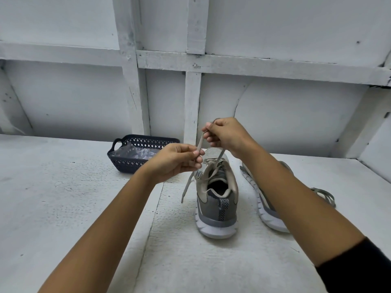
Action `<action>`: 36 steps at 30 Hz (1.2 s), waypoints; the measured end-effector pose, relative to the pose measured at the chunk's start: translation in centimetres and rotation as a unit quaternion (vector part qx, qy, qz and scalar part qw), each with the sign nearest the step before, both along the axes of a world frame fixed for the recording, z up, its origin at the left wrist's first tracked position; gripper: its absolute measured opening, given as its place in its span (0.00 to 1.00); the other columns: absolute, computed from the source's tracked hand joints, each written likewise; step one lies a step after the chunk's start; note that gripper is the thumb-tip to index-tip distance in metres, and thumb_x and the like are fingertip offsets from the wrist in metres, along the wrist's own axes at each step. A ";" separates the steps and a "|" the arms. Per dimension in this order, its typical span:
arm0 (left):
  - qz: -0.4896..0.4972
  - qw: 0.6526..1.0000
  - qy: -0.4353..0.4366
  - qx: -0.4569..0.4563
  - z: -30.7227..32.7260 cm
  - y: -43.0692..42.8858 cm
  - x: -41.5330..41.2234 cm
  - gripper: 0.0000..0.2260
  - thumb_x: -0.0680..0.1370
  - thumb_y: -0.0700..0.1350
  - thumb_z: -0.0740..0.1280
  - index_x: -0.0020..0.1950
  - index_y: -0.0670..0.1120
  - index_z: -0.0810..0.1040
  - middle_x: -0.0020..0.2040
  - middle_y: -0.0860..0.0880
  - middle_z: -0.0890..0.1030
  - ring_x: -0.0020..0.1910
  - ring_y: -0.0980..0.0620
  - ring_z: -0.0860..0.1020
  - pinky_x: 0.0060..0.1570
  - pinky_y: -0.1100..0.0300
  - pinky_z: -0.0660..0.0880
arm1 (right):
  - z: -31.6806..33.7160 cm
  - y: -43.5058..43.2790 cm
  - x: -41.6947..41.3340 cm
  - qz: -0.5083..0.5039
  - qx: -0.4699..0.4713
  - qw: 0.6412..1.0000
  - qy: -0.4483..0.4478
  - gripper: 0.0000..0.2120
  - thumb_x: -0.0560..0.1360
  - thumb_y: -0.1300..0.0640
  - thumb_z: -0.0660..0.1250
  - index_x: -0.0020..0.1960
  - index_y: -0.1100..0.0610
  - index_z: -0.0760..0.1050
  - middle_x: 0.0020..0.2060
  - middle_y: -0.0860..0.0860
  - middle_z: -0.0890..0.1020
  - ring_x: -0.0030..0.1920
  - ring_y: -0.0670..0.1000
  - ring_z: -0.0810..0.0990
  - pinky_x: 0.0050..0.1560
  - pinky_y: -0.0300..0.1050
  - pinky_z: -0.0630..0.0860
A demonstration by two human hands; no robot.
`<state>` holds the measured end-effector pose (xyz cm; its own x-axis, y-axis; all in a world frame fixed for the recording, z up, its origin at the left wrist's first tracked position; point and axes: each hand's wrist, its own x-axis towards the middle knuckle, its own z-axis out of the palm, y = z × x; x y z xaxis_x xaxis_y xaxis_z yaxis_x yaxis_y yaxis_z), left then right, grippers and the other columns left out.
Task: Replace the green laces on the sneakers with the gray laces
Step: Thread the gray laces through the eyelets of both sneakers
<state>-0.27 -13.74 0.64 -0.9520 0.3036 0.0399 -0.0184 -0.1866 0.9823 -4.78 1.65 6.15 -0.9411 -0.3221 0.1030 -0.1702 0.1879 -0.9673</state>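
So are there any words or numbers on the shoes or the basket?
None can be read.
The upright sneaker has a heel tab with only stripes, no letters.
The other sneaker is mostly hidden by the right arm.
Whatever lies in the dark basket is too blurred to read.

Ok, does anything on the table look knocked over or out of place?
The second sneaker lies tipped on its side, sole toward the upright sneaker, partly hidden by the right arm. A loose lace sprawls on the table beside it. Nothing else stands out.
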 end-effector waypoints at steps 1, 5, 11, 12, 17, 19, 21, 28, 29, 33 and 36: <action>-0.007 1.000 -0.008 -0.004 -0.1 0.0 0.1 0.07 0.73 0.37 0.64 0.49 0.38 0.77 0.36 0.47 0.83 0.34 0.54 0.82 0.43 0.62 0.80 | -0.1 0.0 -0.1 -0.003 0.000 1.000 0.001 0.10 0.80 0.63 0.58 0.51 0.68 0.76 0.33 0.54 0.77 0.32 0.47 0.74 0.28 0.32 0.74; 0.088 0.992 -0.035 0.086 -0.2 1.0 -0.3 0.07 0.78 0.32 0.59 0.49 0.38 0.76 0.38 0.46 0.84 0.38 0.53 0.84 0.45 0.60 0.80 | -1.6 0.6 -0.4 -0.023 0.093 0.992 0.076 0.11 0.79 0.64 0.61 0.58 0.67 0.76 0.36 0.52 0.80 0.35 0.48 0.77 0.39 0.39 0.77; 0.305 0.904 -0.039 0.297 -0.9 2.2 -1.9 0.04 0.78 0.37 0.64 0.46 0.44 0.76 0.33 0.50 0.83 0.35 0.55 0.82 0.41 0.62 0.80 | -4.4 2.3 1.5 -0.052 0.410 0.871 0.267 0.17 0.78 0.46 0.62 0.46 0.58 0.80 0.45 0.54 0.75 0.49 0.51 0.73 0.49 0.44 0.69; 0.322 0.898 -0.040 0.297 -1.0 2.3 -2.1 0.04 0.78 0.37 0.65 0.45 0.45 0.77 0.32 0.52 0.82 0.33 0.57 0.81 0.39 0.64 0.78 | -4.8 2.4 1.8 -0.052 0.456 0.849 0.263 0.20 0.78 0.43 0.60 0.46 0.57 0.81 0.48 0.54 0.74 0.53 0.52 0.71 0.52 0.45 0.69; 0.328 0.928 -0.031 0.173 -2.1 3.5 -2.3 0.06 0.77 0.37 0.66 0.42 0.47 0.78 0.31 0.53 0.80 0.31 0.59 0.78 0.35 0.67 0.75 | -6.2 2.5 2.4 -0.075 0.484 0.848 0.205 0.24 0.76 0.38 0.57 0.48 0.56 0.81 0.57 0.52 0.68 0.61 0.54 0.65 0.58 0.48 0.68; 0.312 0.944 -0.008 0.105 -2.5 3.9 -2.2 0.06 0.76 0.36 0.67 0.42 0.46 0.78 0.35 0.49 0.80 0.34 0.58 0.79 0.35 0.67 0.75 | -6.6 2.4 2.2 -0.084 0.426 0.885 0.171 0.20 0.76 0.41 0.61 0.46 0.56 0.81 0.58 0.50 0.67 0.62 0.53 0.65 0.60 0.47 0.67; 0.299 0.953 0.022 0.047 -2.7 4.1 -2.0 0.07 0.75 0.34 0.67 0.41 0.45 0.78 0.36 0.48 0.80 0.33 0.58 0.79 0.36 0.66 0.74 | -7.0 2.4 2.1 -0.089 0.364 0.918 0.130 0.16 0.76 0.45 0.63 0.45 0.57 0.82 0.59 0.49 0.66 0.63 0.52 0.64 0.63 0.44 0.63; 0.277 0.956 0.054 -0.082 -3.3 4.4 -1.7 0.07 0.74 0.32 0.69 0.40 0.44 0.78 0.35 0.48 0.81 0.32 0.60 0.79 0.35 0.69 0.75 | -8.5 2.6 2.0 -0.102 0.266 0.954 0.097 0.09 0.77 0.54 0.64 0.47 0.59 0.78 0.62 0.50 0.65 0.67 0.51 0.64 0.65 0.38 0.58; 0.273 0.955 0.057 -0.098 -3.3 4.5 -1.7 0.07 0.74 0.33 0.69 0.41 0.44 0.79 0.35 0.48 0.81 0.33 0.58 0.79 0.37 0.67 0.76 | -8.7 2.6 1.9 -0.100 0.266 0.953 0.100 0.09 0.77 0.54 0.63 0.47 0.59 0.78 0.62 0.50 0.65 0.67 0.50 0.64 0.65 0.38 0.58; 0.264 0.951 0.078 -0.138 -3.5 4.8 -1.6 0.03 0.74 0.34 0.69 0.45 0.41 0.80 0.36 0.48 0.82 0.36 0.53 0.79 0.44 0.58 0.76 | -8.9 2.7 1.8 -0.097 0.259 0.956 0.101 0.08 0.77 0.54 0.63 0.47 0.58 0.78 0.60 0.49 0.65 0.66 0.50 0.64 0.66 0.40 0.61; 0.268 0.942 0.101 -0.174 -3.6 4.8 -1.6 0.04 0.74 0.36 0.69 0.44 0.44 0.80 0.36 0.51 0.82 0.35 0.57 0.79 0.43 0.61 0.76 | -9.1 2.7 1.7 -0.101 0.253 0.957 0.103 0.09 0.77 0.54 0.64 0.48 0.58 0.78 0.60 0.49 0.65 0.66 0.50 0.65 0.64 0.38 0.61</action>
